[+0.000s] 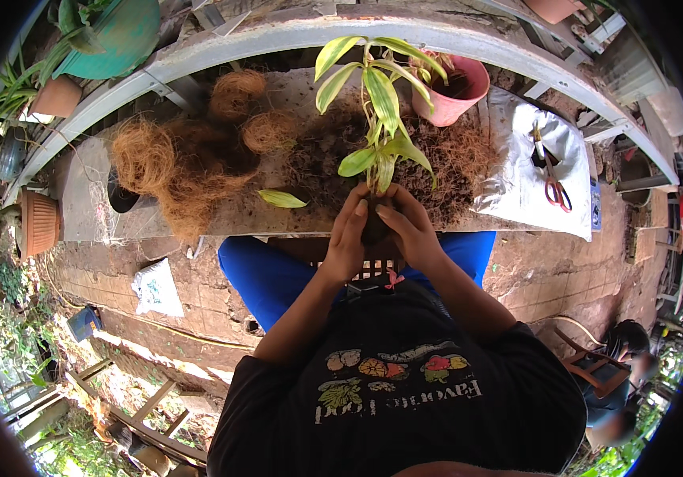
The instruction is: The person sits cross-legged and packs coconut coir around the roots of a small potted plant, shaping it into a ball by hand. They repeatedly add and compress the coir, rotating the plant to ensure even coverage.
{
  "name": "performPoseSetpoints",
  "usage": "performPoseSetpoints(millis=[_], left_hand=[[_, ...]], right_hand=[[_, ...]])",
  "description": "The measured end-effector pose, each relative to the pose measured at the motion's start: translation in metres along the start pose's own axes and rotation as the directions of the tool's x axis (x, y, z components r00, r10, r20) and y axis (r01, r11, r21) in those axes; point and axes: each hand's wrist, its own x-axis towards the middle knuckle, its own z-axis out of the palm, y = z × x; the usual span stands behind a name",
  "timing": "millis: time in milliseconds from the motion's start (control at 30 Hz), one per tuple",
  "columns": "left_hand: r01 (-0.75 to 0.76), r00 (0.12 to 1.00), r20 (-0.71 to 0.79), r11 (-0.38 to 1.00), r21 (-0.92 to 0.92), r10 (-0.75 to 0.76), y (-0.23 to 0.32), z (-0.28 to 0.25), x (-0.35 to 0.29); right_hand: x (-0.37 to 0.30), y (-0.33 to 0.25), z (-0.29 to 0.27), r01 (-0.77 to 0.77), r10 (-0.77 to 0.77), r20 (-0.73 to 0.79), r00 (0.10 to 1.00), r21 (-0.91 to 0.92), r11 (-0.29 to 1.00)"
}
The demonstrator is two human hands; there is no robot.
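- Black printed fabric T-shirt (pixel 397 350), nearest us.
- Our left hand (pixel 347 236) and right hand (pixel 411 225), fingers curled close, cup a green-and-yellow leafy plant (pixel 380 103) by its dark base, near centre; we'd best press evenly.
- Far right: tapered pink plastic pot (pixel 446 112).

Worn brown floor (pixel 532 274) underfoot, grey worktop (pixel 77 216), pale metal rail (pixel 278 41) beyond it, wooden chair (pixel 596 359) off right, slatted wooden frame (pixel 153 400) off left, sunlight (pixel 159 358) streaking down, greenery (pixel 7 298) crowding in
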Motion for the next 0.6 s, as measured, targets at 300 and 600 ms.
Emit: performPoseSetpoints(millis=[300,600], left_hand=[[0.007,1.0,-0.016,0.999,0.054,-0.007,0.004,0.001,0.001],[0.002,0.999,-0.035,1.0,-0.016,-0.003,-0.005,0.0,0.002]], right_hand=[[-0.006,-0.014,-0.003,0.09,-0.067,0.12,0.99,-0.203,0.975],[-0.006,-0.012,-0.003,-0.052,0.052,0.103,0.993,0.0,0.999]])
